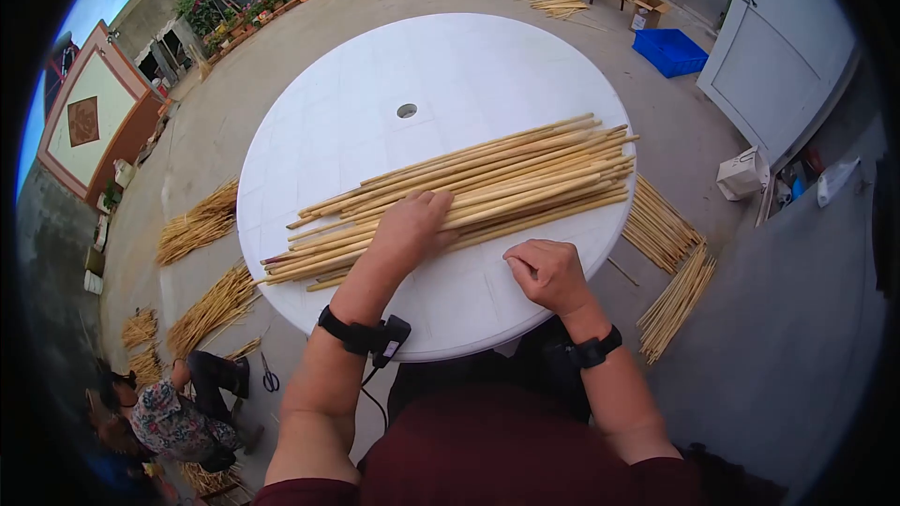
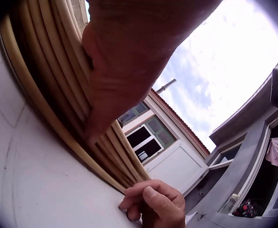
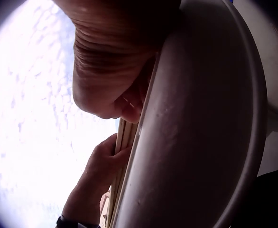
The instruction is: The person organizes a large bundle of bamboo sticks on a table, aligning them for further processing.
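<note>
On the white round table lies a long loose bundle of thin tan sticks, their ends uneven on both sides. My left hand grips sticks near the bundle's left middle, its fingers over the top. In the left wrist view, that hand's thumb sits against the near side of the sticks. Close to the bundle's near edge, my right hand is curled over the tabletop with nothing visible in it. The right wrist view shows its curled fingers low beside the table surface.
More stick bundles lie on the ground at the right and left. Scissors lie near a seated person at lower left. A blue crate stands beyond the table. The table has a centre hole.
</note>
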